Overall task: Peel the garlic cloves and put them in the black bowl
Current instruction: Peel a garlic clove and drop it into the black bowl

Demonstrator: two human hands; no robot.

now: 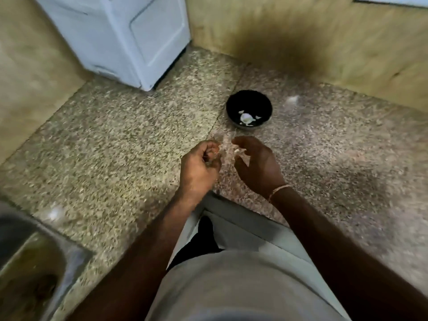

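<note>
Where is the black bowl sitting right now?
In the head view, the round black bowl sits on the speckled stone counter, right of centre, just beyond both hands and right of the white appliance.

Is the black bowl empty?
No, the black bowl has a few white garlic pieces lying at its bottom.
</note>
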